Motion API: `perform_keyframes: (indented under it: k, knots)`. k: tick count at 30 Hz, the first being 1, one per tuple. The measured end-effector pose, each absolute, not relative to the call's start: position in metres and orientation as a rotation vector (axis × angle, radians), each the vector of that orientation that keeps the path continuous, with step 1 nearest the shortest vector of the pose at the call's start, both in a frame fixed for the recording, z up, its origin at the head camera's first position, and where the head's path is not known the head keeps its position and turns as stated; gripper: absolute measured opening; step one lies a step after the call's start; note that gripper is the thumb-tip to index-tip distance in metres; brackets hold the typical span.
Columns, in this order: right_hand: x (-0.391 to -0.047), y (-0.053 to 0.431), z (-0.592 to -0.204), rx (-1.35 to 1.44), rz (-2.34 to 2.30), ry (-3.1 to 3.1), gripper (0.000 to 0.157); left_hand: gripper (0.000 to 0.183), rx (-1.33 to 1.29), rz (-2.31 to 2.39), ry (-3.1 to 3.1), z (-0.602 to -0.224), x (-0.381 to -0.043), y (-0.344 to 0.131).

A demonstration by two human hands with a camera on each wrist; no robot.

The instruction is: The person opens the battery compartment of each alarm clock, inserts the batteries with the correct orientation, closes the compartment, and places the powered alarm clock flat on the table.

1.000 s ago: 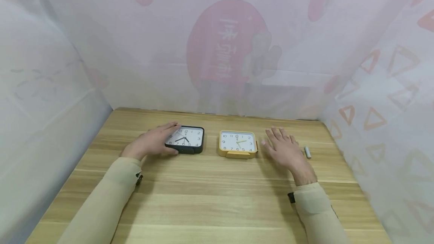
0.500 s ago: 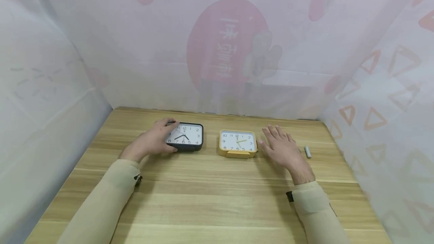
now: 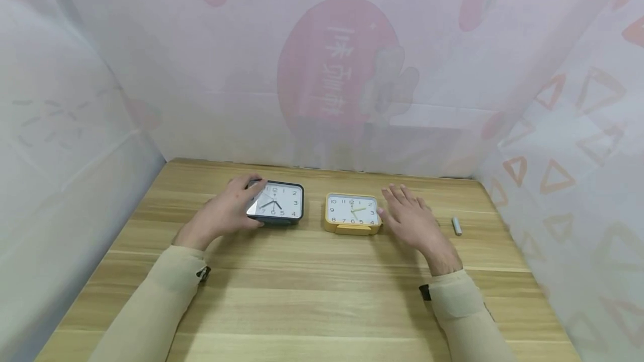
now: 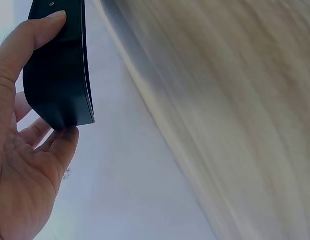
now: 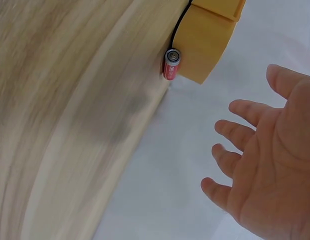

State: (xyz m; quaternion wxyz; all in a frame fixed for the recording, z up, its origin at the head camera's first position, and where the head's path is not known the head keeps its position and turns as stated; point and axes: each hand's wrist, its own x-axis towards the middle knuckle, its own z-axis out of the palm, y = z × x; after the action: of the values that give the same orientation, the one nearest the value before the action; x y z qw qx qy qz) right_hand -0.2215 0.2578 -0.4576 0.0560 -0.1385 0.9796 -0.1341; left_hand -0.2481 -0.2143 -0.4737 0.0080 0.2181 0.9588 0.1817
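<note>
In the head view my left hand (image 3: 223,211) grips the left end of a black-framed clock (image 3: 284,202) with a white dial. The left wrist view shows the thumb on one side of the black clock (image 4: 57,75) and fingers on the opposite side. A yellow clock (image 3: 354,214) lies face up at mid-table. Beside its right end is my right hand (image 3: 415,222), fingers straight and spread, holding nothing. In the right wrist view, a red battery (image 5: 171,65) stands out against the yellow clock (image 5: 205,40); my right hand (image 5: 275,160) is apart from both.
Right of the right hand, a small pale cylinder (image 3: 456,225) lies on the wooden table (image 3: 302,300). Patterned white cloth (image 3: 226,127) walls enclose the table's back and sides.
Gripped by the left hand, the black clock has shifted slightly away from the person. My right hand has moved left, nearer the yellow clock, which has stayed in place.
</note>
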Motion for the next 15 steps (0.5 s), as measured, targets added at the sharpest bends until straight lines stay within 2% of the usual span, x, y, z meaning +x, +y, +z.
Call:
perform_keyframes:
  k: [15]
  knots:
    - [-0.217,0.241,-0.456,-0.595,-0.522,3.051,0.071,0.124,0.904,0.577,3.098,-0.468,-0.239,-0.203]
